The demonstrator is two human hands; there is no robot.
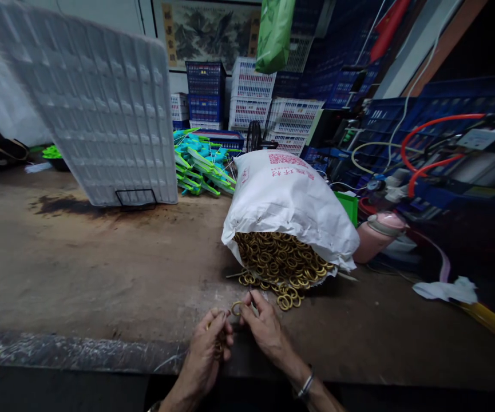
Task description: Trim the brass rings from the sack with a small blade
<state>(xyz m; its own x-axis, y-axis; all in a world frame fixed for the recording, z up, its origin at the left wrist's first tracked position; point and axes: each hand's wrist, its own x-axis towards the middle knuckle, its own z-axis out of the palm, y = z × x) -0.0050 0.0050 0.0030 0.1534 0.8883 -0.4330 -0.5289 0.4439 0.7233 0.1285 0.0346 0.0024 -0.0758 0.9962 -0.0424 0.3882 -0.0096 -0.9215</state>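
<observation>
Several brass-coloured rings lie in the curled fingers of my left hand (208, 346), which is closed just over the table's front part. My right hand (266, 332) is closed too, pinching a single brass-coloured ring (236, 309) between the two hands. A small dark, thin piece (252, 297) shows at the right fingertips; its kind is too small to tell. Left fingertips come close to the held ring; whether they touch it I cannot tell. Beyond the hands, a white woven sack (285, 194) lies on its side, with many loose rings (281, 260) spilling from its mouth.
A ridged white plastic tray (114, 109) stands upright on the wooden table (79, 269). Green and blue plastic pieces (204, 163) are heaped behind. On the right are a pink bottle (378, 234), red hoses (423, 131) and a white cloth (447, 290). Stacked crates (251, 94) stand behind.
</observation>
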